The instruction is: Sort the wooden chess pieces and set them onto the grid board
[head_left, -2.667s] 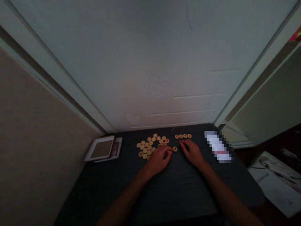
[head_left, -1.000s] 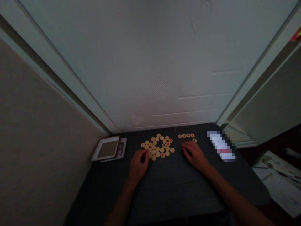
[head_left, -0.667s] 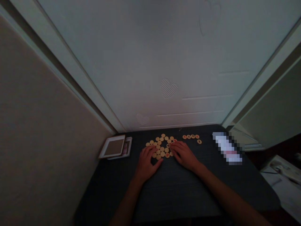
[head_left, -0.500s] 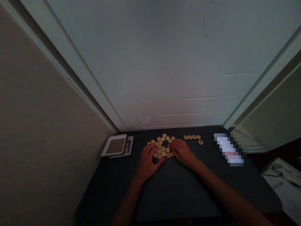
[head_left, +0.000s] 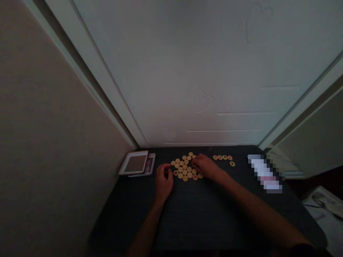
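Observation:
A cluster of round wooden Chinese chess pieces point(head_left: 185, 166) lies on the dark table, most showing blank sides. Near my left hand one marked piece point(head_left: 175, 172) shows a dark character, and a red-marked piece point(head_left: 195, 176) sits at the near right of the cluster. My left hand point(head_left: 164, 181) is at the cluster's left edge, its fingers bent and a gap between thumb and forefinger; I see nothing held. Over the right side of the cluster, my right hand point(head_left: 207, 167) has its fingertips drawn together and pointing down. Whatever lies under them is hidden.
Several character-side-up pieces point(head_left: 224, 157) form a short row at the back right, with another piece point(head_left: 232, 164) just in front. Two stacked flat boxes or trays point(head_left: 136, 163) rest at the left edge. A pixelated object point(head_left: 264, 175) lies right. Behind stands a white panel point(head_left: 171, 89).
My left hand has drawn back leftward off the pieces and its fingers have bent. The dark-marked piece now shows beside it. My right hand's fingers have curled inward. The view has shifted slightly.

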`<state>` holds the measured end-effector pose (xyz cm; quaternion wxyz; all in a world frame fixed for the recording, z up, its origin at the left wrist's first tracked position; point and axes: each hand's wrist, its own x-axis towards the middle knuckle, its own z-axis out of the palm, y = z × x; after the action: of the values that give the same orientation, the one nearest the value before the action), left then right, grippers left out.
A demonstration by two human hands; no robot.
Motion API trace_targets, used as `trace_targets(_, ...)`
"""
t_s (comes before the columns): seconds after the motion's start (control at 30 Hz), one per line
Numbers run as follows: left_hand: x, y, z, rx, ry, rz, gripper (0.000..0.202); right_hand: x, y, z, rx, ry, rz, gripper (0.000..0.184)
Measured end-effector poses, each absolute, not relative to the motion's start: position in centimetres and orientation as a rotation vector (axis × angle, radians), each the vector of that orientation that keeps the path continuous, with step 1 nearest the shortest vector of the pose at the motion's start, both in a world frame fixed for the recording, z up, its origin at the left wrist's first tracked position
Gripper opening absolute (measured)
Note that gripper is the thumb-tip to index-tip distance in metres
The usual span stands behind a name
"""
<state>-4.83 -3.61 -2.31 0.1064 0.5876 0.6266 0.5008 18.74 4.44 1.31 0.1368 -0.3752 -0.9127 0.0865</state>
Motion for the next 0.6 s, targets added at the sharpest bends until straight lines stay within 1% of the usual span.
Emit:
trace_targets(0.2, -4.9, -3.6, -2.4, 1.662, 1.852, 1.516, 0.017, 18.4, 4.9, 1.9, -1.067, -2.609, 0.296, 0.011)
trace_targets(0.33, -4.9, -3.6, -2.5, 1.646, 1.853, 1.521, 0.016, 20.2, 4.3, 2.3, -1.085, -2.508, 0.32, 0.027)
trace_targets(0.37, -4.9, -3.6, -2.5, 1.647, 1.85, 1.524, 0.016, 21.1, 4.0, 2.2, -1.081, -2.441, 0.38, 0.031)
trace_targets(0.47, -4.8, -3.5, -2.4, 1.652, 1.849, 1.534, 0.014, 24.4, 2.8, 1.4, -1.112, -2.288, 0.441, 0.035)
trace_targets(0.6, -4.8, -3.5, -2.4, 1.662, 1.859, 1.518, 0.014, 28.7, 0.9, -0.7, -1.279, -2.122, 0.428, 0.029)
